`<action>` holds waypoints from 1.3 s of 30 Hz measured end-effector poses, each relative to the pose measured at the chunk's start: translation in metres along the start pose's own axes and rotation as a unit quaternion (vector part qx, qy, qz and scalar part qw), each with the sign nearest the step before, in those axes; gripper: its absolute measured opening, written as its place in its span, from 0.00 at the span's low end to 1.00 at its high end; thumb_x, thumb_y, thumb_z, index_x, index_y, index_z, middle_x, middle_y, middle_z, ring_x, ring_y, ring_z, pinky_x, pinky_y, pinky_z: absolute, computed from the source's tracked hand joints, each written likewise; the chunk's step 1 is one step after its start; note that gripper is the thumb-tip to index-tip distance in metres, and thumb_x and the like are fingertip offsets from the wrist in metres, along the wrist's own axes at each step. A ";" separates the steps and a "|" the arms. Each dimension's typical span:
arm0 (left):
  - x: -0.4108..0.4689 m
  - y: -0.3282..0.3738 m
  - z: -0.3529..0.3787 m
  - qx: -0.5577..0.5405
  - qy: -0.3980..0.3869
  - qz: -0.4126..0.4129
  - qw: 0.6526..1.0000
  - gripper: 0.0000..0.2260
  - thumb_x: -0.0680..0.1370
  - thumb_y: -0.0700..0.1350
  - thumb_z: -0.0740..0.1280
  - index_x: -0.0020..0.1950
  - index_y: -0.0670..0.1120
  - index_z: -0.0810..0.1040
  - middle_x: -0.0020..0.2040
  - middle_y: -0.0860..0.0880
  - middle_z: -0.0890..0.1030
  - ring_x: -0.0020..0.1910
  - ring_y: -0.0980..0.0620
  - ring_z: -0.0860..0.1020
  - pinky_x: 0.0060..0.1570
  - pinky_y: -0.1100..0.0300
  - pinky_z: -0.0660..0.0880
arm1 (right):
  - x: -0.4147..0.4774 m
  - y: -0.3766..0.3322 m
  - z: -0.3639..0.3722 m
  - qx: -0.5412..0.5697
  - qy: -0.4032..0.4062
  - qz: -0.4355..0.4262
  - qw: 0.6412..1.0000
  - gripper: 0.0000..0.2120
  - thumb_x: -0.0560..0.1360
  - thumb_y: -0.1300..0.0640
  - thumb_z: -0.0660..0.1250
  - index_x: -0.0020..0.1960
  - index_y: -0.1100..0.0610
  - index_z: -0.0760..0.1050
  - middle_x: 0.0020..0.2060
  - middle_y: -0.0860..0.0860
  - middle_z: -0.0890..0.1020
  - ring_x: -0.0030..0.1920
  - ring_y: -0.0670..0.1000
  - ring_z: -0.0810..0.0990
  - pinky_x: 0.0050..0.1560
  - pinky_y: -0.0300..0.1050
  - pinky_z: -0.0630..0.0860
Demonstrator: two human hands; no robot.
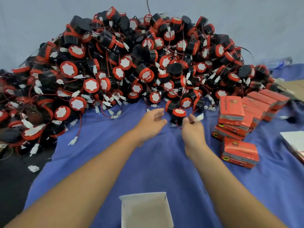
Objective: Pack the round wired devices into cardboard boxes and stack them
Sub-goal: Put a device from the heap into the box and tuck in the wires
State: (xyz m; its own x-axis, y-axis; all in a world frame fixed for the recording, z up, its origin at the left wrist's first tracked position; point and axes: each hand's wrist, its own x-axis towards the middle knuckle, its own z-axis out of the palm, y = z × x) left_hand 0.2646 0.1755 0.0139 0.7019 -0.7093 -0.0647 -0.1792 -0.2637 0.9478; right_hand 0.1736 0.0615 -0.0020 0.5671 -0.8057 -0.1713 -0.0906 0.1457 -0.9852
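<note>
A big heap of round black-and-red devices with red wires and white plugs covers the far half of a blue cloth. One device lies at the heap's near edge, between my hands. My right hand pinches its white plug and wire. Just left of that device my left hand hovers with loosely spread fingers, holding nothing. An open box with a white inside stands near me at the bottom centre. Closed red boxes are stacked on the right.
One closed red box lies apart in front of the stack. A flat white sheet sits at the right edge, brown cardboard behind it. Dark floor shows at the lower left, with a loose white plug.
</note>
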 end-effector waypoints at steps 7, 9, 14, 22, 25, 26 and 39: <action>0.060 -0.010 0.035 -0.003 -0.064 0.019 0.998 0.21 0.85 0.36 0.60 0.78 0.48 0.67 0.67 0.56 0.73 0.69 0.56 0.71 0.58 0.71 0.72 | 0.044 0.014 0.019 -0.084 -0.014 -0.039 0.996 0.20 0.87 0.57 0.54 0.78 0.56 0.66 0.58 0.52 0.80 0.56 0.55 0.79 0.62 0.52 0.74; 0.067 -0.018 0.037 -0.025 -0.035 0.014 0.999 0.23 0.85 0.36 0.60 0.80 0.47 0.64 0.72 0.57 0.69 0.71 0.57 0.69 0.61 0.70 0.72 | 0.047 0.024 0.020 -0.132 0.000 -0.068 0.989 0.20 0.87 0.56 0.54 0.77 0.54 0.68 0.61 0.52 0.80 0.59 0.55 0.77 0.58 0.49 0.73; 0.070 -0.025 0.030 -0.080 0.004 -0.026 0.996 0.30 0.84 0.41 0.66 0.83 0.48 0.57 0.76 0.51 0.70 0.68 0.54 0.74 0.57 0.66 0.76 | 0.042 0.032 0.020 -0.123 0.034 -0.104 0.986 0.20 0.87 0.52 0.55 0.78 0.50 0.67 0.43 0.33 0.76 0.56 0.41 0.79 0.53 0.35 0.66; 0.033 0.000 0.011 -0.042 0.015 0.050 0.998 0.24 0.81 0.41 0.71 0.76 0.47 0.71 0.50 0.51 0.78 0.52 0.57 0.78 0.54 0.67 0.75 | 0.003 0.009 0.005 0.027 0.009 -0.084 0.996 0.18 0.88 0.51 0.54 0.76 0.47 0.70 0.68 0.43 0.78 0.70 0.44 0.75 0.73 0.49 0.72; 0.001 0.018 -0.007 0.058 0.092 0.114 0.988 0.18 0.77 0.42 0.76 0.66 0.47 0.77 0.52 0.52 0.78 0.51 0.58 0.78 0.55 0.62 0.74 | -0.027 -0.011 -0.001 0.062 -0.025 -0.087 0.994 0.16 0.88 0.50 0.55 0.73 0.45 0.73 0.61 0.40 0.82 0.63 0.40 0.80 0.68 0.45 0.76; -0.013 0.024 -0.014 0.083 0.107 0.127 0.983 0.17 0.76 0.44 0.77 0.62 0.48 0.76 0.56 0.53 0.78 0.55 0.60 0.77 0.56 0.63 0.74 | -0.039 -0.018 -0.002 0.076 -0.038 -0.086 0.993 0.16 0.87 0.50 0.55 0.72 0.45 0.74 0.59 0.40 0.83 0.61 0.40 0.81 0.67 0.44 0.77; -0.235 0.073 -0.036 0.131 0.264 0.122 0.948 0.29 0.62 0.67 0.71 0.62 0.62 0.77 0.59 0.66 0.78 0.58 0.69 0.75 0.53 0.75 0.70 | -0.169 -0.085 -0.051 -0.149 -0.240 -0.154 0.947 0.15 0.83 0.44 0.58 0.54 0.52 0.78 0.32 0.54 0.71 0.32 0.51 0.67 0.30 0.34 0.67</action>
State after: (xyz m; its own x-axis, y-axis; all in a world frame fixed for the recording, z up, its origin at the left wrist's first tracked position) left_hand 0.1112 0.3463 0.1096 0.8526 -0.3616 0.3773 -0.4967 -0.3361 0.8002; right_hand 0.0434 0.1556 0.1104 0.9049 -0.4186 0.0770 -0.0478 -0.2799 -0.9588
